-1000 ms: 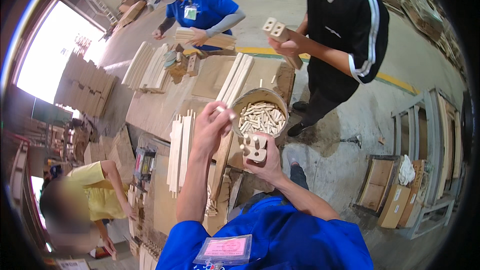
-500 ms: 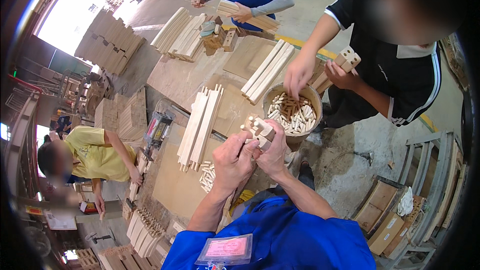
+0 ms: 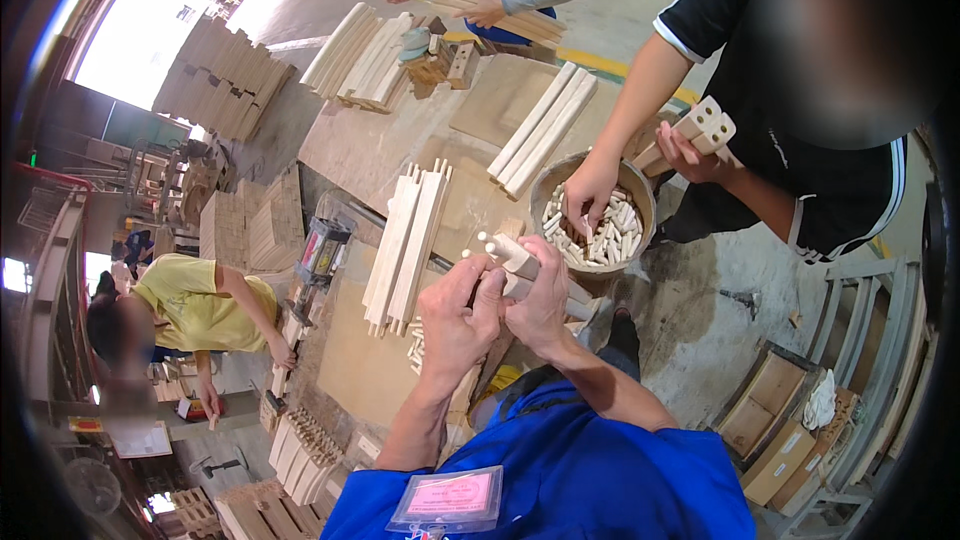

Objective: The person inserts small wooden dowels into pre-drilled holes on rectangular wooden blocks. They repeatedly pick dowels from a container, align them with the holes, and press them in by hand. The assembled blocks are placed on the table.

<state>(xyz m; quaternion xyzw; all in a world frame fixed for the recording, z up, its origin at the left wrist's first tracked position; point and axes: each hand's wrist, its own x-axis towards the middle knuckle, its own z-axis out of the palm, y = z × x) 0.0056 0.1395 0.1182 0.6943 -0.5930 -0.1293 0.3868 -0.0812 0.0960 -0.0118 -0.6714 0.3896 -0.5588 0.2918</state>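
Both my hands are closed in front of my chest, close together at the table's edge. My right hand (image 3: 540, 305) grips pale wooden pieces (image 3: 518, 260) with rounded dowels standing out of their ends. My left hand (image 3: 463, 305) is curled beside them, thumb and fingers pressed together, and a small dowel tip (image 3: 467, 253) shows just above its fingers. The fingers hide most of that dowel. Just beyond my right hand stands a round bucket (image 3: 640, 195) of loose short dowels, where a co-worker's hand (image 3: 592, 190) reaches in.
Long wooden bars (image 3: 405, 245) with dowelled ends lie on the table (image 3: 345, 365) to my left, near loose dowels (image 3: 415, 348). Two bars (image 3: 543, 130) lie farther off. The black-shirted co-worker holds drilled wooden pieces (image 3: 705, 128). Others stand across and at left. Wooden boxes (image 3: 768, 400) lie right.
My hands have turned the wooden pieces, and my left thumb has drawn back from their ends. The co-worker's hand has gone lower into the bucket. The whole view has shifted slightly.
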